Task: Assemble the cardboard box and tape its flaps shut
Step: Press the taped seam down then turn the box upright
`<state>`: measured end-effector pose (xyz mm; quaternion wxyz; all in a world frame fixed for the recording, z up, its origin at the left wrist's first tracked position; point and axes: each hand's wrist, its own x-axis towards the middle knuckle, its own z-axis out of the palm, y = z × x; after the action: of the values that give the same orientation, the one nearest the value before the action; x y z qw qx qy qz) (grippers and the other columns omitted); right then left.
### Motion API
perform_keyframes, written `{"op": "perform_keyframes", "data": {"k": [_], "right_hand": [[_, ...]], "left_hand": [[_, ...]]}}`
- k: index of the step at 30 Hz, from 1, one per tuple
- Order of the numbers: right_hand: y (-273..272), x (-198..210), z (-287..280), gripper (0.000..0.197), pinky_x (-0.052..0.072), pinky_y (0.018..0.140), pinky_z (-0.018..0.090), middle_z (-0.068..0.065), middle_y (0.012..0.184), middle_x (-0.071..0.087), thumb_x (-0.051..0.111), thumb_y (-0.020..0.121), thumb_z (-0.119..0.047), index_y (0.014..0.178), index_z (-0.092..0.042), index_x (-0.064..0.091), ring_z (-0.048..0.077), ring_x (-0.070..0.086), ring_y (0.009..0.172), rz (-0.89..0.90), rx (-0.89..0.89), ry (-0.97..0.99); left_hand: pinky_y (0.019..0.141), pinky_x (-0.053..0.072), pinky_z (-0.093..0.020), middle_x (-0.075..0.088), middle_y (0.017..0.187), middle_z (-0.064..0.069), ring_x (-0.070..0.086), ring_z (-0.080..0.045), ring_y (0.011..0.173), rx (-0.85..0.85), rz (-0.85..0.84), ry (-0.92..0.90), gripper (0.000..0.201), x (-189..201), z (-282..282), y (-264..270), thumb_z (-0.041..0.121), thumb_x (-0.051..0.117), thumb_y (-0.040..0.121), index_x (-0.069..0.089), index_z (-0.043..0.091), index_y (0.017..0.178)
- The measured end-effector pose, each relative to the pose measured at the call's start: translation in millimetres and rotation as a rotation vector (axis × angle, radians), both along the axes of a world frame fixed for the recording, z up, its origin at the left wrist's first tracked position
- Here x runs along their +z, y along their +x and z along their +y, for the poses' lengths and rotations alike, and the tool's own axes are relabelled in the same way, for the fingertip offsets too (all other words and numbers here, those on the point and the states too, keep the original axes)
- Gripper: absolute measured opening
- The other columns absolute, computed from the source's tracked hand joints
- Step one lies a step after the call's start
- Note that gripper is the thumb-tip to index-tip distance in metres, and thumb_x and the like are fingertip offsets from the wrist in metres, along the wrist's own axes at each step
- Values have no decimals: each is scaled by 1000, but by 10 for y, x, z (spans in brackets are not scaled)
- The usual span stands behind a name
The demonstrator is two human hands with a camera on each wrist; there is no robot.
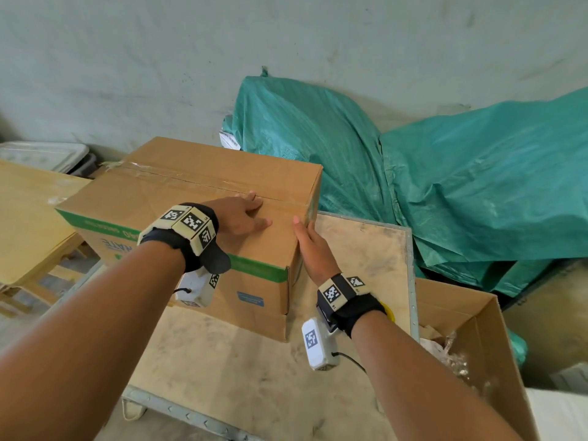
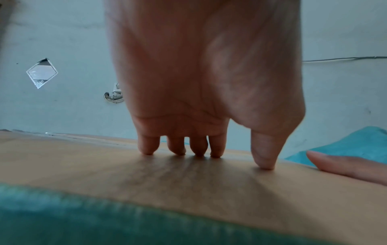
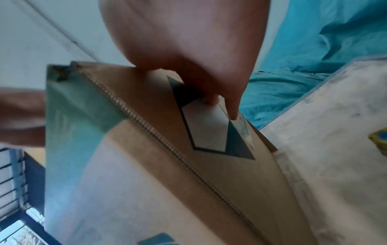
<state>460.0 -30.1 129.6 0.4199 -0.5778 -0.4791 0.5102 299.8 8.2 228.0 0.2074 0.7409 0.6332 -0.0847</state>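
A brown cardboard box [image 1: 178, 198] with a green band stands upside down on a wooden board, its top flaps closed. Clear tape [image 1: 203, 181] runs along the centre seam. My left hand [image 1: 245, 214] lies flat on top near the seam's right end, fingertips [image 2: 178, 151] and thumb pressing the cardboard [image 2: 104, 165]. My right hand [image 1: 310, 243] lies against the box's right side at the top edge, thumb over the corner. In the right wrist view its fingers [image 3: 232, 109] press on the box's side wall [image 3: 167, 165], at a dark printed diamond [image 3: 211, 131].
The box sits on a dusty plywood board [image 1: 359, 249] with a metal rim. An open carton of scraps [image 1: 471, 345] stands at the right. Green tarpaulin [image 1: 445, 179] covers a heap behind. Flat cardboard sheets [image 1: 28, 218] lie on a wooden frame to the left.
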Motion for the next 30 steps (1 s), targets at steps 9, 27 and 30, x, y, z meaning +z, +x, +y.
{"op": "perform_keyframes", "data": {"k": [9,27,30], "right_hand": [[171,351,234,107,38,108,45,-7,149,39,59,69,-71,154,-25,13,19,43,133,-214,36,63],[156,237,244,111,34,111,46,-1,159,24,43,72,-79,154,-21,-6,22,38,137,-195,126,16],[141,201,162,109,36,110,45,-3,157,28,40,72,-82,154,-24,-1,22,41,135,-226,115,15]], "left_hand": [[121,3,-41,-2,161,8,1,-18,149,-6,2,-3,74,3,23,34,58,40,91,11,27,152],[119,2,-41,-3,161,6,-1,-19,149,-18,16,-11,74,9,62,61,58,38,92,10,25,152],[119,2,-40,-3,161,6,-2,-18,149,-15,8,-14,74,14,56,57,58,39,92,10,25,152]]}}
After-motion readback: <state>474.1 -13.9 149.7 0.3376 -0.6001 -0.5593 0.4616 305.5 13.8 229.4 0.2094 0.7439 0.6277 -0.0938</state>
